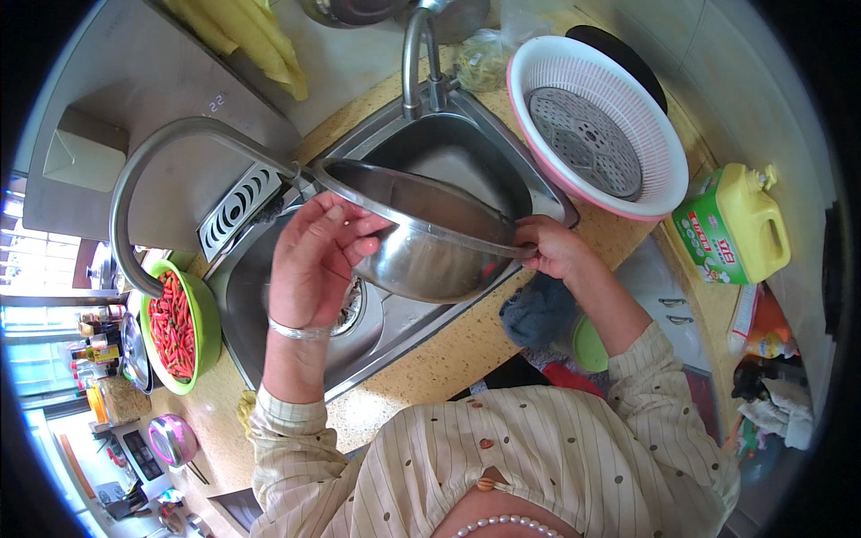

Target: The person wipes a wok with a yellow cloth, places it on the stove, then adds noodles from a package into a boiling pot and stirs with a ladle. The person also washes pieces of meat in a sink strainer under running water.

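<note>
A large stainless steel bowl [430, 259] is tilted over the double-basin steel sink [397, 329], its mouth facing away from me. My left hand [323, 249] has its rim at the left, with the thumb and fingertips against the metal. At the right end of the rim, my right hand [548, 249] pinches the edge between thumb and fingers. Whether anything lies inside the bowl cannot be told. A curved faucet [195, 128] arches left of the bowl, and a second faucet [412, 67] stands at the far basin.
On the left counter sits a green basin of red chili peppers [173, 329]. A white and pink colander [599, 128] stands at the right, near a yellow detergent jug [740, 225]. A dark cloth [538, 311] hangs by the counter's front edge. Bottles crowd the far left.
</note>
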{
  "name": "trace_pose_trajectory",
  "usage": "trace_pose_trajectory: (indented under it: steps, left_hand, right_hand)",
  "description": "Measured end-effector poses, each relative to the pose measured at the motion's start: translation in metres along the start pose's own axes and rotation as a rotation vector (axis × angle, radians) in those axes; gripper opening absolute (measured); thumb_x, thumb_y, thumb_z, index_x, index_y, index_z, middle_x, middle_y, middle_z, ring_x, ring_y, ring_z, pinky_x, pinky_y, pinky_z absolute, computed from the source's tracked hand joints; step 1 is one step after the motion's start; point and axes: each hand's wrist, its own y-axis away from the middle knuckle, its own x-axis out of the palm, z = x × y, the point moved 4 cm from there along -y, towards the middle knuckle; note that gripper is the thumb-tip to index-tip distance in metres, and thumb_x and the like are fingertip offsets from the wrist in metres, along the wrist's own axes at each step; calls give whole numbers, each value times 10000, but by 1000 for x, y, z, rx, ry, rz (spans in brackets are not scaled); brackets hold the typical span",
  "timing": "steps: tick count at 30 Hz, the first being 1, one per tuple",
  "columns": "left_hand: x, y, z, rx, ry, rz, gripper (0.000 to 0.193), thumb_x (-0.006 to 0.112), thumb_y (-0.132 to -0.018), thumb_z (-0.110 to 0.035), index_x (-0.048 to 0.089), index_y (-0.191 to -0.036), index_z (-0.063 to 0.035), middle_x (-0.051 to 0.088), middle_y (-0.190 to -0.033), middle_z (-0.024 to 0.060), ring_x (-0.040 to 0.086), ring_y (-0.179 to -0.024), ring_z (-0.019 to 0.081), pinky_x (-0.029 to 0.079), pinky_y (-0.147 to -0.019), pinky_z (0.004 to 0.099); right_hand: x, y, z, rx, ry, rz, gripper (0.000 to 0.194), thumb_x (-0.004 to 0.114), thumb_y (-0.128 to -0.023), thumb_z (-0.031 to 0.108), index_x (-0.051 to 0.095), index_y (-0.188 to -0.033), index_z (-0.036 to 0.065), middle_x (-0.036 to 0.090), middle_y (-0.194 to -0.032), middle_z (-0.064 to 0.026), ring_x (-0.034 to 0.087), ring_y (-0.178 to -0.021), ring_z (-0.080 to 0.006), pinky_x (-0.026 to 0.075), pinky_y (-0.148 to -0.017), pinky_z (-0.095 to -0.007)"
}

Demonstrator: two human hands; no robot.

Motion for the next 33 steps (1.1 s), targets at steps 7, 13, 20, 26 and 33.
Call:
trace_pose_trajectory:
  steps: [7,13,20,26,33]
  left_hand:
    - [37,1,-36,-32,-108,120,295,491,-1055,-118,521,-1263,90,655,-1162,207,690,-1128,352,620,-805,326]
    - [64,3,-67,1,-311,146,451,438,-1070,-157,387,-1419,124,612,-1258,224,696,-1113,321,598,-753,279]
    - [93,7,-83,5,-602,188,568,456,-1080,-180,274,-1489,170,555,-1292,302,691,-1120,346,638,-728,261]
    - [105,32,-75,26,-688,200,639,540,-1056,-216,288,-1491,178,600,-1209,303,711,-1061,332,645,-734,289]
    - [92,104,-73,28,-668,136,617,645,-986,-206,429,-1458,128,649,-1177,191,712,-963,238,588,-782,298]
  right_hand:
    - [17,17,-21,60,-132,133,75,619,-899,60,566,-947,37,591,-778,-83,503,-541,-156,344,-419,-293]
    - [55,25,-45,97,-136,304,279,638,-896,91,578,-1151,-3,613,-814,-91,545,-563,-158,414,-439,-295]
    - [108,42,-69,165,-200,479,338,590,-892,73,587,-1218,-17,628,-786,-104,529,-506,-159,413,-404,-287]
    - [137,45,-94,145,-139,471,318,581,-890,65,604,-1198,-14,655,-792,-113,552,-486,-169,427,-400,-282]
    - [157,56,-122,43,-2,453,306,649,-903,109,620,-1193,15,699,-881,-122,679,-654,-199,530,-500,-302]
